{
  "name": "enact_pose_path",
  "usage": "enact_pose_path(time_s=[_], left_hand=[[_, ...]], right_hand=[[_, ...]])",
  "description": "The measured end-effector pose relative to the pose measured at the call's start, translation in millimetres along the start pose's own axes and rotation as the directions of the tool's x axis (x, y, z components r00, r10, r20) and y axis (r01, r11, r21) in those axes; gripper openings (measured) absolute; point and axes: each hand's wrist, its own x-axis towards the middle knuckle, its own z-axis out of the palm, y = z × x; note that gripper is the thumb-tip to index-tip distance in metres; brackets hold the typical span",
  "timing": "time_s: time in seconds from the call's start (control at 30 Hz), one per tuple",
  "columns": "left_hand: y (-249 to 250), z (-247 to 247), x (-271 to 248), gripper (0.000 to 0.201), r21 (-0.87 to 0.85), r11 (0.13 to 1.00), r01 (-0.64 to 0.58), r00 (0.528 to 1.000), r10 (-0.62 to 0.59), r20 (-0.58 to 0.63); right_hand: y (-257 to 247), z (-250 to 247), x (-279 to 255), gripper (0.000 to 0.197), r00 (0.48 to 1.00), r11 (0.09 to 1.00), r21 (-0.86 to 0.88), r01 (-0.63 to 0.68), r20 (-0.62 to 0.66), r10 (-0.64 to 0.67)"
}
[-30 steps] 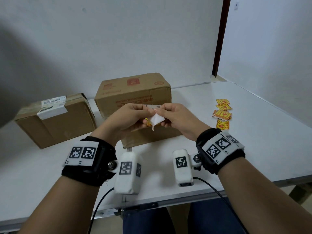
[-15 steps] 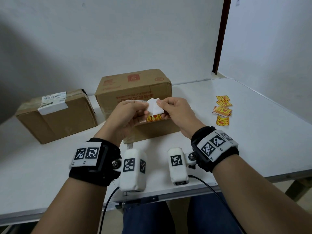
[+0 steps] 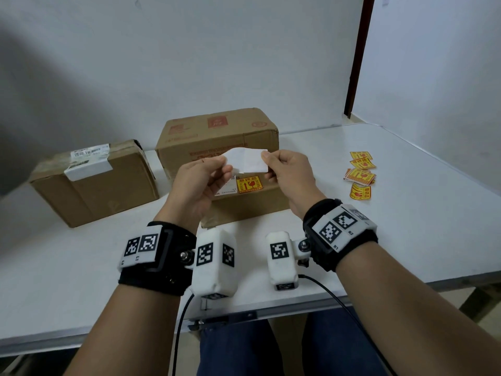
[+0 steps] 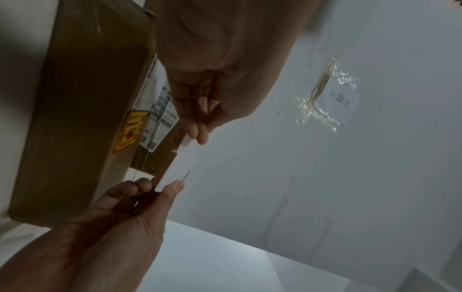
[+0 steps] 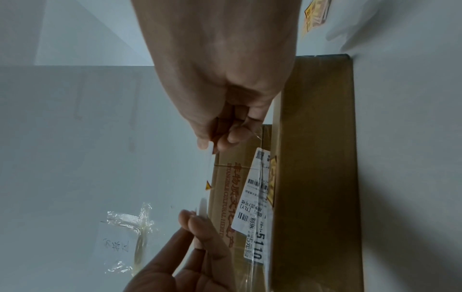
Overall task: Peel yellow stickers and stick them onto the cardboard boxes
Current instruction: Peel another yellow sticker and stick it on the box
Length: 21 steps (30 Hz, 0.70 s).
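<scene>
A white sheet (image 3: 248, 161) is stretched between my two hands in front of the middle cardboard box (image 3: 217, 134), its white side towards me. My left hand (image 3: 226, 165) pinches its left end and my right hand (image 3: 267, 161) pinches its right end. In the right wrist view the sheet (image 5: 206, 173) is edge-on and a small yellow corner shows on it. In the left wrist view the sheet (image 4: 180, 164) spans both pinches. One yellow sticker (image 3: 249, 184) is stuck on that box's front beside a white label (image 3: 227, 188). A second box (image 3: 95, 183) sits at the left.
Several loose yellow stickers (image 3: 360, 172) lie on the white table (image 3: 406, 226) to the right of the boxes. A taped paper note (image 4: 337, 102) hangs on the wall behind. The table's front edge is close to my lap.
Both hands have risen and drawn apart, and the white sheet, crumpled between them before, now spreads flat. The yellow sticker on the box front has come into view below them.
</scene>
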Motion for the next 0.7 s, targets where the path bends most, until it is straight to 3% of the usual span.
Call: enact_pose_path(time_s=[0.23, 0.33, 0.4, 0.47, 0.53, 0.6, 0.7], left_hand=[[2.9, -11.8, 3.2, 0.01, -0.04, 0.998, -0.045, 0.997, 0.042, -0.057], [13.7, -42.1, 10.7, 0.011, -0.065, 0.994, -0.086, 0.978, 0.072, -0.197], [22.7, -78.8, 19.7, 0.013, 0.014, 0.992, -0.124, 0.943, 0.122, -0.31], [23.1, -106.4, 26.4, 0.007, 0.223, 0.97, -0.097, 0.931, 0.168, -0.324], [16.2, -118.9, 37.1, 0.011, 0.497, 0.868, -0.016, 0.937, 0.187, -0.296], [10.7, -121.1, 46.2, 0.026, 0.712, 0.697, 0.079, 0.952, 0.161, -0.262], [15.3, -118.0, 45.3, 0.038, 0.877, 0.467, 0.116, 0.981, 0.085, -0.175]], right_hand=[[-3.2, 9.9, 0.9, 0.023, 1.0, 1.0, -0.013, -0.017, 0.0, 0.017], [-0.3, -3.1, 10.8, 0.019, 0.993, 0.998, 0.009, -0.065, -0.101, 0.066], [2.1, -20.9, 19.2, 0.018, 0.978, 0.997, -0.009, -0.082, -0.193, 0.079], [3.1, -28.0, 22.9, 0.021, 0.977, 0.997, -0.034, -0.071, -0.205, 0.063], [1.1, -18.0, 22.3, 0.026, 0.986, 0.997, -0.061, -0.048, -0.16, 0.038], [-1.4, -3.7, 18.6, 0.028, 0.994, 0.994, -0.106, -0.034, -0.11, 0.022], [-8.0, 4.9, 14.9, 0.028, 0.997, 0.993, -0.118, -0.001, -0.071, -0.008]])
